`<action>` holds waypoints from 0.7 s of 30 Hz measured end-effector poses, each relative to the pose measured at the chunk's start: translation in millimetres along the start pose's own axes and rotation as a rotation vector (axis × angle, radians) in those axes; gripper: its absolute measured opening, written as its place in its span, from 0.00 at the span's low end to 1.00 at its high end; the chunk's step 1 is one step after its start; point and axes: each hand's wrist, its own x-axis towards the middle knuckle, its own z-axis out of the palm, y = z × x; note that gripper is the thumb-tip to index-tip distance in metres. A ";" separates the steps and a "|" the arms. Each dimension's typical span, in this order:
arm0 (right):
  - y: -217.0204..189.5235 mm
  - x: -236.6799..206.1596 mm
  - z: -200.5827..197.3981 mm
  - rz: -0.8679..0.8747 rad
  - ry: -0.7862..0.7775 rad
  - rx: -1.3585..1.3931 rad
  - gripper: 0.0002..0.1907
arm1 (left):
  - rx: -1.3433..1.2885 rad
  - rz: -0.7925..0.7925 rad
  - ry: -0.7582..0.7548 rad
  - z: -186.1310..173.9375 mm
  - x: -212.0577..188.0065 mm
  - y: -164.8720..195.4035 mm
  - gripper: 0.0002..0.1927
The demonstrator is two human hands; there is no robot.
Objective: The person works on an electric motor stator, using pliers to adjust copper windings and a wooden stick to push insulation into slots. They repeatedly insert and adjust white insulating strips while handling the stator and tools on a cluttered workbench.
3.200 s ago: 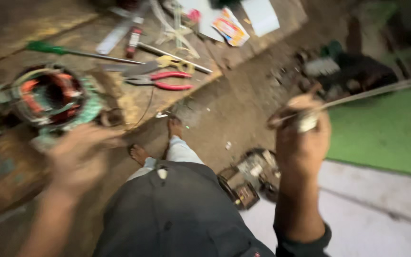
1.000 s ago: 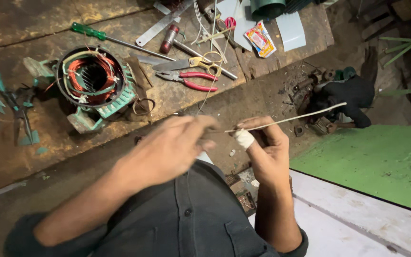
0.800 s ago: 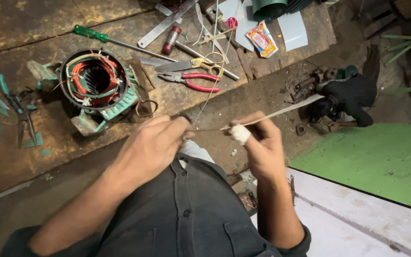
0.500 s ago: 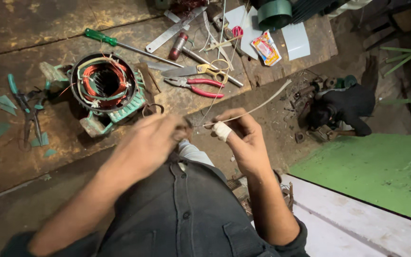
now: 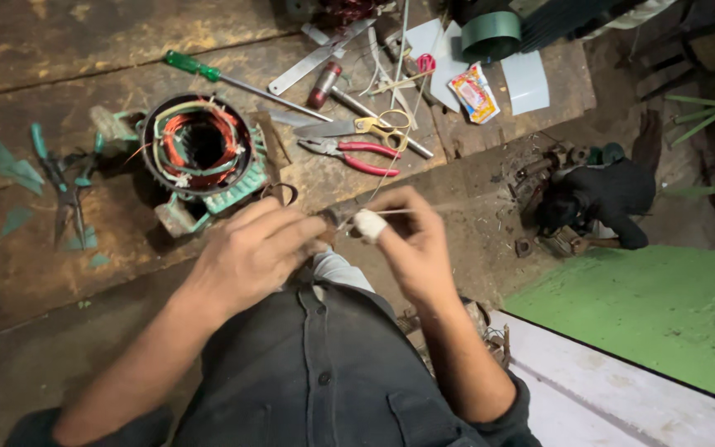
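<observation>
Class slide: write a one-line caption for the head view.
Two hands, left hand and right hand, pinch a thin strip beside a motor stator.

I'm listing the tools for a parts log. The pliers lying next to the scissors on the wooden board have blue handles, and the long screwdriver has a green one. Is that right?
Not quite. In the head view the pliers beside the scissors on the wooden board have red handles, not blue. The long screwdriver does have a green handle.
</observation>
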 end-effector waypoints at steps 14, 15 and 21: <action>-11.8 -8.8 7.5 -0.126 -0.010 -0.143 0.07 | 0.103 0.165 0.146 9.9 -0.1 0.5 0.16; -10.0 -8.5 8.6 -0.119 -0.006 -0.126 0.08 | 0.113 0.160 0.158 9.4 0.5 0.4 0.15; -8.7 -12.2 19.3 -0.129 0.020 0.032 0.07 | 0.026 0.055 0.153 10.4 2.7 2.9 0.10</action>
